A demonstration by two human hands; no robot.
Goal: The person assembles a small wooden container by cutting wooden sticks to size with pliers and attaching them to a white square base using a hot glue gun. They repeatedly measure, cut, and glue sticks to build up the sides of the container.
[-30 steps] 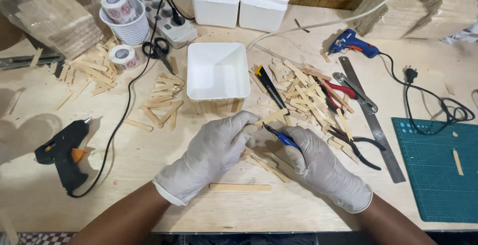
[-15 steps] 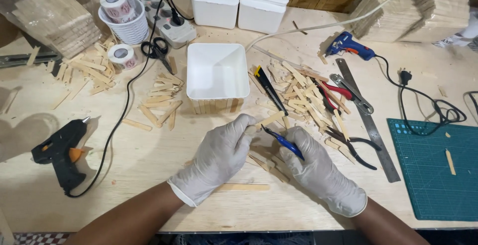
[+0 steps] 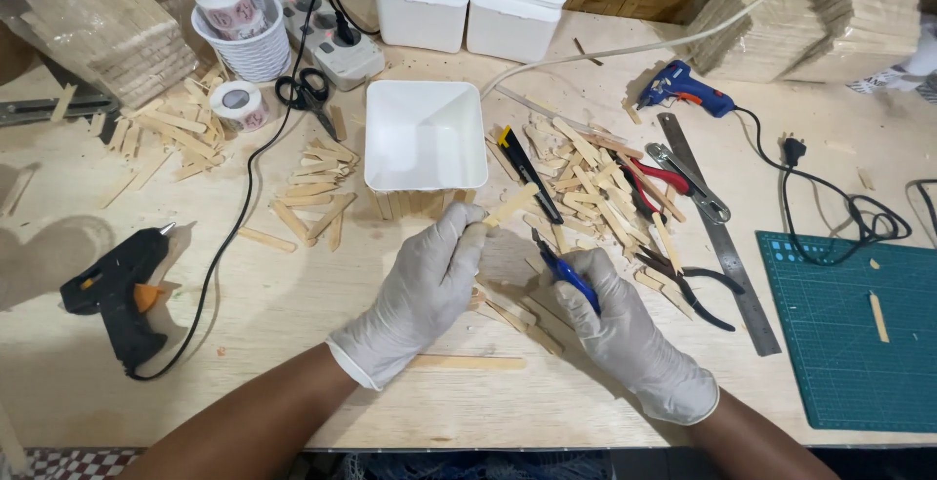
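Note:
Both my hands wear pale grey gloves at the table's front middle. My left hand pinches a short flat wooden stick that points up and right, just below the white square bowl. My right hand grips a blue-handled cutter whose tip points toward that stick. Cut stick pieces lie between the hands, and one long stick lies under my left wrist.
A black glue gun lies at the left, a blue glue gun at the back right. Loose sticks, a black-yellow knife, pliers, a steel ruler and a green cutting mat fill the right side. Scissors, tape rolls and a power strip sit behind.
My left hand has lifted the short stick slightly up and toward the bowl. My right hand with the cutter has stayed near the same place.

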